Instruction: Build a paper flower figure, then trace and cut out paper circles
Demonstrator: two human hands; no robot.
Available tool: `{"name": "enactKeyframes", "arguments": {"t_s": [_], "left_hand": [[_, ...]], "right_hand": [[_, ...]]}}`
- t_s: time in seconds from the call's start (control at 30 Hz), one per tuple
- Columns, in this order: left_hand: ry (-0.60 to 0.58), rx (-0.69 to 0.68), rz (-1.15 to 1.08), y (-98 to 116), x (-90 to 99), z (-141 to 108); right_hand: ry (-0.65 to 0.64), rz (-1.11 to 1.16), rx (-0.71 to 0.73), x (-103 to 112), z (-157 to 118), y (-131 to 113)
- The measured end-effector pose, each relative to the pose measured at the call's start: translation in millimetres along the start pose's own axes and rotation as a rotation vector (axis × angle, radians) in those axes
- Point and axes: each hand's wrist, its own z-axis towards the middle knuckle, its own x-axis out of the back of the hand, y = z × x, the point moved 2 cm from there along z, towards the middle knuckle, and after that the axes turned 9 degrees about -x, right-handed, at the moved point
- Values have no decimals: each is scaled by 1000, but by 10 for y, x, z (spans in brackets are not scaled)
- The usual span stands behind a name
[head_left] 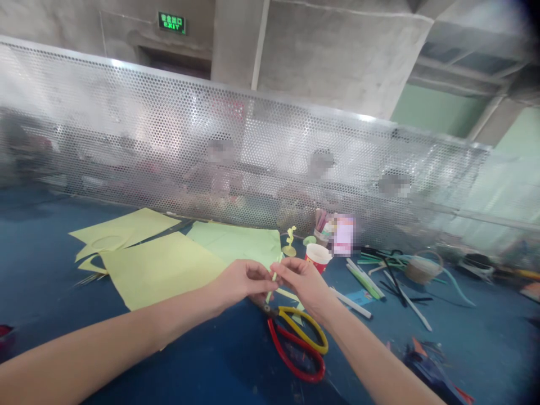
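Above the scissors (297, 343), both hands (273, 278) nearly meet.

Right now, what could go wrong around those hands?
The narrow green strip pinched between the left hand and right hand looks thin, so it might tear or crease if pulled.

The scissors lie just below the fingers, so a dropping hand could knock them.

The paper cup stands close behind the right hand and might tip if that hand swings back.
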Motion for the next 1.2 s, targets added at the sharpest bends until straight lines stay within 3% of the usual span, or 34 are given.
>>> {"name": "enactKeyframes", "arguments": {"t_s": [0.4,0.73,0.9,1.2], "left_hand": [[-112,53,-127,80,-46,-38],[-26,112,-134,-12,33,-8],[43,64,-70,-89,34,19],[-62,94,-115,24,22,-6]], "right_hand": [[-25,-24,19,30,5,-35],[107,21,18,69,37,-36],[116,28,25,54,43,-27],[76,23,24,85,33,-55]]}}
